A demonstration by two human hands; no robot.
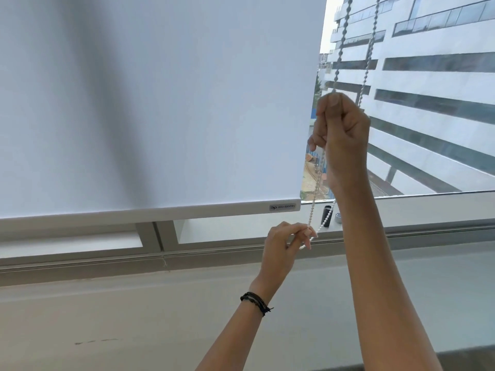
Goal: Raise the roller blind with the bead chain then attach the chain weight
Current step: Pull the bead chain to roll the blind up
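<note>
White fabric of the roller blind [160, 103] covers most of the window, and its bottom bar [187, 210] hangs low, just above the lower frame, so the blind is not yet raised. The bead chain [340, 49] comes down in two strands at the right edge of the blind, in front of the glass. The right hand [341, 129] is lifted high, and its fingers are clenched around one strand, with the thumb on top. Below it, the left hand [284, 242], with a dark bracelet [255, 302] on the wrist, pinches the lower part of the chain between thumb and fingertips, near the bottom of the loop. I judge that the first step is in hand: pulling the chain to raise the blind, and it is near its beginning. The next move calls for a steady downward pull with the right hand on its strand, while the left hand keeps the loop loose enough to run, then a new grip higher up. On the window sill [428, 210] behind the chain stand a small dark cylinder [327, 212] and a small grey object [338, 218]; whether one of them is the chain weight I cannot tell.
</note>
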